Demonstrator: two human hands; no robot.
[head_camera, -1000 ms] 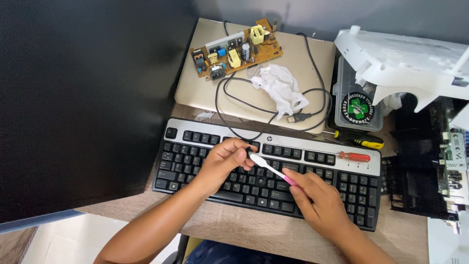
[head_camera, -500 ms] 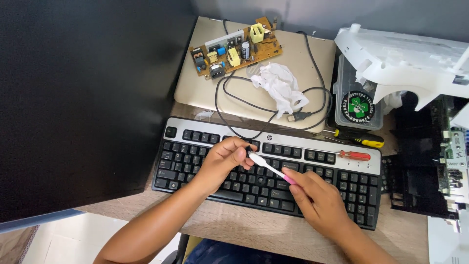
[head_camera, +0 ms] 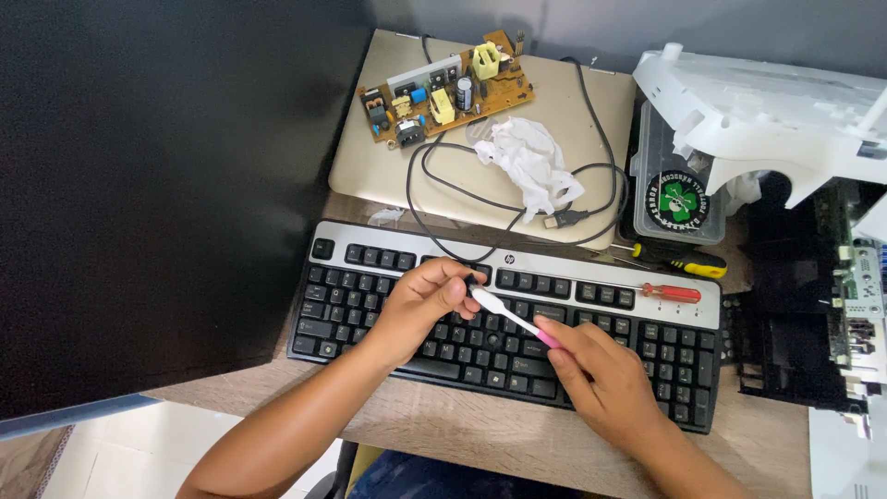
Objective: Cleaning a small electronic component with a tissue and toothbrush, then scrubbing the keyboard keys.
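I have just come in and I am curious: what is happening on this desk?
A person holds a small white and pink brush over a black keyboard. The right hand grips the pink handle; the left hand pinches the head end above the keys. Behind lie a circuit board, a crumpled tissue and two screwdrivers.

Two screwdrivers, one keyboard, one toothbrush

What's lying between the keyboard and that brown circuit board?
In the head view, a closed beige laptop lies between the keyboard and circuit board, bearing a looped black cable and crumpled white tissue.
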